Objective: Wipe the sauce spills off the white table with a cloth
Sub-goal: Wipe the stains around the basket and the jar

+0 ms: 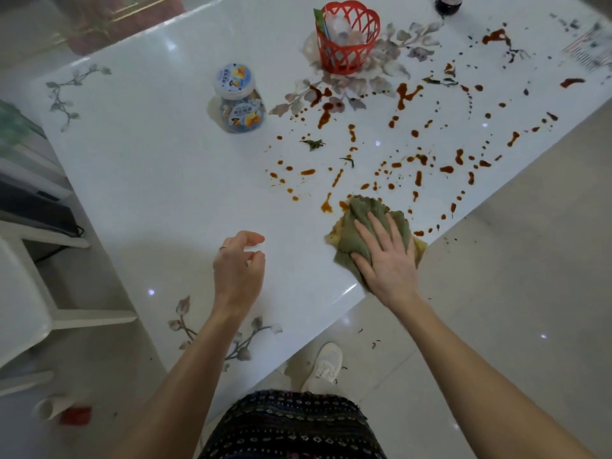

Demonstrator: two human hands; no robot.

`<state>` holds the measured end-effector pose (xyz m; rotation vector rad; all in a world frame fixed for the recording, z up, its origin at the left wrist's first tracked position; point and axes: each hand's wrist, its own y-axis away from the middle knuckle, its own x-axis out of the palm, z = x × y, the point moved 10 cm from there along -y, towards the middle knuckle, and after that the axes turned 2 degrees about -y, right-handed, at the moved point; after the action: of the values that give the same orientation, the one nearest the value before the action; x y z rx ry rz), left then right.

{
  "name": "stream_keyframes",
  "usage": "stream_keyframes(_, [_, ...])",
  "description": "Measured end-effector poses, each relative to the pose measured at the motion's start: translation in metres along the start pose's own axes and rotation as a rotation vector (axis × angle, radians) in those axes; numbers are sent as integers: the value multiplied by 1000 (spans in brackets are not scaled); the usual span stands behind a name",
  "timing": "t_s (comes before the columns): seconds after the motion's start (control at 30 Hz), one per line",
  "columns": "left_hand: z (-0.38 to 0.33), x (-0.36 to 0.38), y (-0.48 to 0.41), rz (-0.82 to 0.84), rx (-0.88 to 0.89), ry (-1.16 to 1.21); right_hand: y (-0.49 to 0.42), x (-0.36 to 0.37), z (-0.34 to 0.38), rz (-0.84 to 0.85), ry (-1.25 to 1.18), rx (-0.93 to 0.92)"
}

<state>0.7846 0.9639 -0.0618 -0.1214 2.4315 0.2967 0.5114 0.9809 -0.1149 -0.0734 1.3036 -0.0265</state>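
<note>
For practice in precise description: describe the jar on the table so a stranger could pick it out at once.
Find the white table. Left of its red lattice basket and of the sauce spills stands a jar. It alone has a pale lid and a blue-and-yellow label.

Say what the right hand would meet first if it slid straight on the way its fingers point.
Pressed flat on the green cloth, the right hand points away and slightly left. First in line, probably, are the sauce drops just past the cloth's far edge.

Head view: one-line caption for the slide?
Right hand presses green cloth onto sauce spills on the white table; left hand hovers empty.
</note>
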Motion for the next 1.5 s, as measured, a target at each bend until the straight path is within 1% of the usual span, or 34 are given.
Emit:
stream_keyframes(0.03, [-1,2,3,-6,-10,-4,7,0,8,-15,-3,-1])
stream_keyframes(0.07, [-2,5,5,-10,-17,-10,16,2,19,-20,-10,-46])
stream_keyframes(0.13, [-2,13,11,-5,-33,-26,34,9,36,12,-42,-213])
stream_keyframes(0.17, [-5,20,13,-6,-39,-25,37,10,33,34,-54,-305])
stream_keyframes(0.23, [-10,31,18,-2,-44,-25,27,10,19,73,-47,-401])
stream_keyframes(0.27, [-13,35,20,-3,-45,-27,15,10,9,77,-33,-396])
stream_keyframes(0.4, [-24,45,27,-22,-41,-24,-17,1,-27,65,-39,-220])
stream_keyframes(0.53, [-27,50,31,-47,-32,-35,-5,2,-16,20,-39,-138])
stream_keyframes(0.6, [-30,54,29,-60,-12,-43,7,6,3,17,-39,-197])
stream_keyframes(0.7, [-38,61,23,-55,24,-46,5,9,15,58,-5,-385])
stream_keyframes(0.73, [-41,64,21,-53,36,-54,-4,11,12,79,17,-412])
stream_keyframes(0.77, [-44,65,18,-54,50,-63,-14,12,8,91,32,-405])
stream_keyframes(0.87, [-48,67,11,-67,80,-81,-30,11,3,107,25,-253])
stream_keyframes(0.9, [-48,67,8,-72,86,-85,-27,11,8,98,19,-231])
stream_keyframes(0.93, [-48,66,5,-79,86,-88,-21,12,16,95,12,-235])
stream_keyframes(1.03, [-48,64,-3,-104,77,-102,-9,18,42,116,2,-350])
stream_keyframes(1.13, [-50,62,-12,-124,93,-162,-30,25,55,176,28,-442])
stream_keyframes(1.2, [-49,62,-20,-116,93,-208,-54,26,53,187,36,-405])
stream_keyframes(1.3, [-36,58,-35,-94,48,-340,-80,22,40,169,14,-216])
stream_keyframes(1.37, [-27,53,-42,-80,17,-445,-79,22,38,167,13,-162])
stream_keyframes(1.43, [-20,48,-48,-65,-12,-499,-78,20,38,171,12,-197])
stream_keyframes(1.5, [-16,47,-53,-45,-35,-506,-84,13,36,168,53,-286])
